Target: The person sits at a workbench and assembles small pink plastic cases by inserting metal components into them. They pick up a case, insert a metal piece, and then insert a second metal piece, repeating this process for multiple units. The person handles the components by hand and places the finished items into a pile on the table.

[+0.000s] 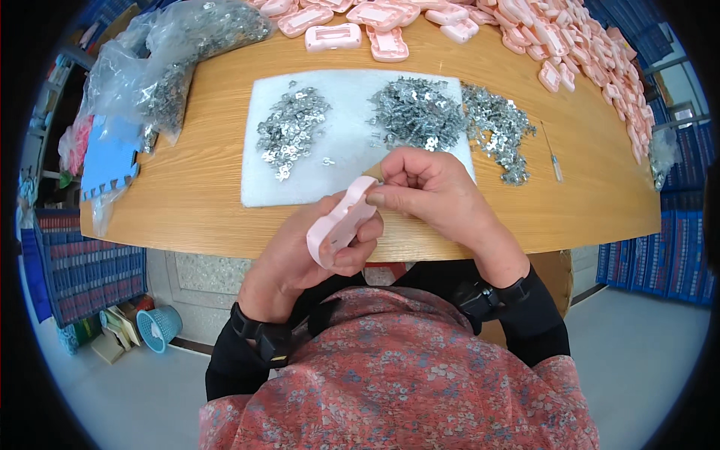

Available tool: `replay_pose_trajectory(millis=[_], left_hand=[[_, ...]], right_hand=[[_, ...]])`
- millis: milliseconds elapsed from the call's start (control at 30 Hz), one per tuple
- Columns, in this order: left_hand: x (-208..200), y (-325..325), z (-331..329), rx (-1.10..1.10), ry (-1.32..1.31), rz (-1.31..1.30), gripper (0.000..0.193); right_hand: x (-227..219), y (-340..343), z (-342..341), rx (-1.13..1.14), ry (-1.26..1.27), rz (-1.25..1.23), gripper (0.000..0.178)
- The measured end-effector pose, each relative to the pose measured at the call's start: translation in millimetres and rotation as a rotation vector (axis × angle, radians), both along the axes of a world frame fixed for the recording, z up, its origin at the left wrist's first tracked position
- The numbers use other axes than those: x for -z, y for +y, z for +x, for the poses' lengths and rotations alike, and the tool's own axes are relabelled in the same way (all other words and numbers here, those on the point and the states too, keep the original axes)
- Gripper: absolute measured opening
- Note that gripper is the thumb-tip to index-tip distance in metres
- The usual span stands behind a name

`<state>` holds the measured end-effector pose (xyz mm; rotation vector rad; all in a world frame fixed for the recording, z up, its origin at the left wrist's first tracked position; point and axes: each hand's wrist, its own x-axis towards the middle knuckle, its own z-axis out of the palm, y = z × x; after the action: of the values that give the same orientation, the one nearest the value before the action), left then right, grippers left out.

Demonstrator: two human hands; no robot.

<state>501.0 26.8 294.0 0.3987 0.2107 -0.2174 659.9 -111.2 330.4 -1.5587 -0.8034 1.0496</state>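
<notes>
The pale pink, rounded plastic shell [339, 229] is held in the air at the near edge of the rectangular white foam mat [262, 187], which lies on the light wood-grain worktop [202, 191]. The step in hand looks like fingertip work at the shell's far end. To do it well, I would keep the shell steady in 1 hand, its tilt unchanged, and let only the opposite thumb and index finger move, pressing lightly so that the plastic does not slip or flex.

Of the 2 hands, the left hand [289, 244] is curled round the shell, gripping it from below and the sides. The right hand [442, 191] is bent nearly closed, its thumb and index finger at the shell's far end; I cannot tell whether a small part is pinched there.

On the mat's left side lies a loose pile of small, shiny silver metal pieces [292, 124]; a denser silver heap [418, 112] covers its far right part.
</notes>
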Motion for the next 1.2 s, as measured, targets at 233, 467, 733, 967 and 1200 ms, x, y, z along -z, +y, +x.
replay_pose_trajectory(millis=[233,467,733,967,1200], left_hand=[[-3,11,-19,-0.022,0.002,0.177,0.031],[-5,23,-53,-0.448,0.046,0.11,0.037],[8,29,-43,-0.473,-0.036,-0.028,0.044],[7,22,-27,-0.409,-0.002,0.069,0.048],[-8,17,-16,-0.368,0.047,0.119,0.052]], right_hand=[[-5,14,10,-0.226,-0.205,0.042,0.016],[-17,43,26,0.008,-0.884,-0.045,0.011],[-4,44,30,-0.166,-1.31,0.049,0.021],[1,50,37,-0.276,-1.37,0.072,0.023],[-3,48,43,-0.262,-1.308,0.143,0.023]])
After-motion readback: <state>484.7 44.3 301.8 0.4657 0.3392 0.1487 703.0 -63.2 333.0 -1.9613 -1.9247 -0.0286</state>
